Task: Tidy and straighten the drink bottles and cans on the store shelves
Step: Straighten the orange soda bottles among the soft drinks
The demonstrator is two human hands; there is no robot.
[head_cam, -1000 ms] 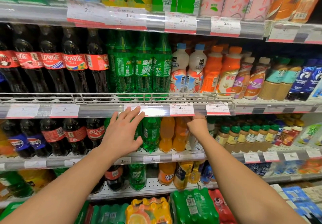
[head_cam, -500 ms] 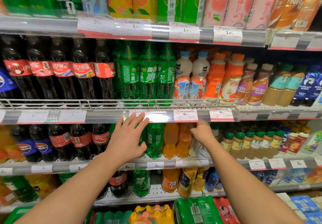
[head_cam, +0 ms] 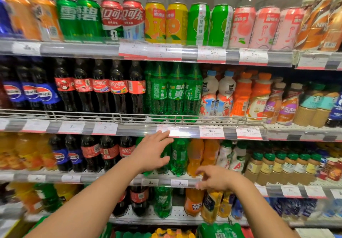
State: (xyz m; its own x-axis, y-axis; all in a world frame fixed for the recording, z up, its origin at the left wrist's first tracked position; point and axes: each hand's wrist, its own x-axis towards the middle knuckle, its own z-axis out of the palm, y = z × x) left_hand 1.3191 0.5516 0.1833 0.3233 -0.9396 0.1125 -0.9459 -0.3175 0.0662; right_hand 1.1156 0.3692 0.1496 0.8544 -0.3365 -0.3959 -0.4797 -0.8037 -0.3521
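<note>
Right hand (head_cam: 216,178) has dropped, fingers loose; left hand (head_cam: 149,154) open before green Sprite bottle (head_cam: 178,156).

left hand (head_cam: 149,154) spread before green bottles (head_cam: 178,156), right hand (head_cam: 215,178) lower

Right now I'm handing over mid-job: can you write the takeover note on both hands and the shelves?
Left hand: fingers straight, in front of the green bottles on the third shelf; no clear grip.
Right hand: fingers loosely curled, holding nothing, at that shelf's front edge below the orange bottles.
Done: cans on top and the cola bottles below them stand upright in rows.
Left: check the third shelf's green and orange bottles, then the lower shelves.
</note>
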